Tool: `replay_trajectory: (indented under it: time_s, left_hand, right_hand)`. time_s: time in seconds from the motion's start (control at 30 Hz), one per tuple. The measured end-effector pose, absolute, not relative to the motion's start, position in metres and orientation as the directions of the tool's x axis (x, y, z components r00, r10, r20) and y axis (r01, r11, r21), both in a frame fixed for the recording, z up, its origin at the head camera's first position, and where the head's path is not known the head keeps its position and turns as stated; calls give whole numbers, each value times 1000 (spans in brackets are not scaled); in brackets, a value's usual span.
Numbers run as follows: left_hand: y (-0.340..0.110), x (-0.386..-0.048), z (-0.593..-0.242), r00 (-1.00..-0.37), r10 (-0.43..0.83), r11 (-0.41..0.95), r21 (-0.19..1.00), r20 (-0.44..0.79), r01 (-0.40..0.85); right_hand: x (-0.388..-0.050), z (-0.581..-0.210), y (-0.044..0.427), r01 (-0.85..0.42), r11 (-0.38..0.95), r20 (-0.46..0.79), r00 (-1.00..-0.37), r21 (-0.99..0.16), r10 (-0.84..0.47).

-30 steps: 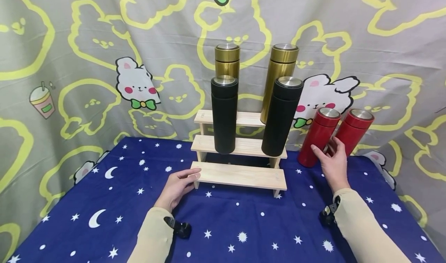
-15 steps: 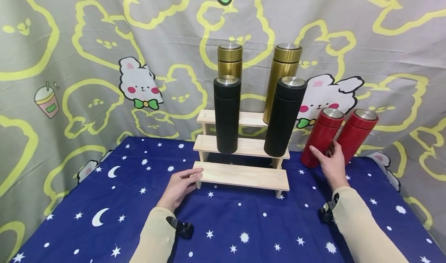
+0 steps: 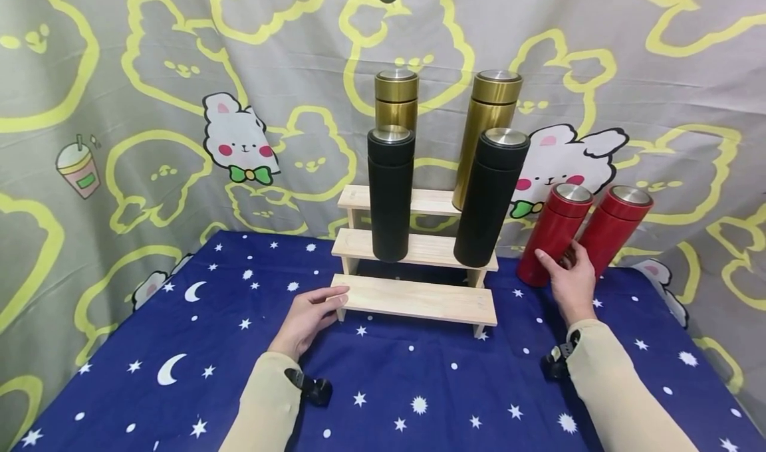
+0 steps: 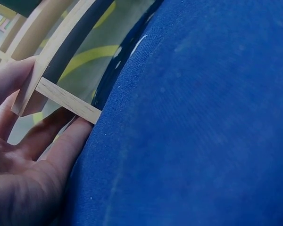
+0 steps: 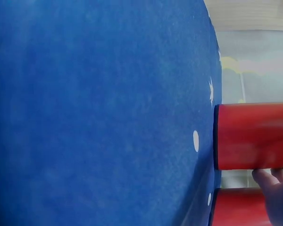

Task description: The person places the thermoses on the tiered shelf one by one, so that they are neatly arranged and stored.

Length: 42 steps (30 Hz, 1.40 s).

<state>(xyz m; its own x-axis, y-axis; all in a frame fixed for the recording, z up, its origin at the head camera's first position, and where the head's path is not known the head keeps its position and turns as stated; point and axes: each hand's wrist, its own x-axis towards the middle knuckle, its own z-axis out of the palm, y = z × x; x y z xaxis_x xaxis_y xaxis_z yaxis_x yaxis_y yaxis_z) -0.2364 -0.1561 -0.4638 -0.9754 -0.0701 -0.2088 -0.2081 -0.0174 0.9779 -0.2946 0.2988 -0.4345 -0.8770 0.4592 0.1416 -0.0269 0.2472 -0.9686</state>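
Observation:
My left hand (image 3: 310,316) holds the left end of the lowest step of a light wooden tiered stand (image 3: 413,299); in the left wrist view the thumb lies against the board (image 4: 49,54), with other fingers beside its leg. Two black thermos flasks (image 3: 391,199) stand upright on the middle step. Behind them, two gold thermos flasks (image 3: 485,126) rise from the top step. At the right, my right hand (image 3: 571,282) grips a red thermos flask (image 3: 550,239) standing on the cloth, with fingers in the gap beside a second red thermos flask (image 3: 616,229). The right wrist view shows fingertips at the red flask (image 5: 254,136).
A dark blue cloth (image 3: 239,405) with stars and moons covers the table. A grey curtain (image 3: 299,60) with yellow outlined rabbits hangs close behind the stand and flasks. Black camera straps (image 3: 311,389) sit on both wrists.

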Motion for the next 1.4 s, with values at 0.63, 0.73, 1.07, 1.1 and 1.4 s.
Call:
replay_trajectory:
  time_s: [0.63,0.73,1.07,1.1,1.4]
  left_hand:
    - [-156,-237,-462,-977,-64,-8,979,-202,-202]
    - [-156,-237,-462,-978,-64,-9,980,-199,-199]
    - [-159,-236,-464,-975,-63,-4,977,-213,-213]
    - [-159,-236,-464,-975,-61,-2,977,-212,-212]
    - [-157,-238,-463,-976,-54,-11,978,-211,-210]
  right_hand:
    - [-264,-424,308,-1,272,116,-906,-962,406]
    - [-258,-421,308,-4,276,115,-914,-961,389]
    - [-238,-410,306,-10,371,124,-951,-929,283]
    - [-236,-409,306,-16,368,126,-952,-930,278]
    - [-220,-395,305,-51,379,157,-954,-924,255]
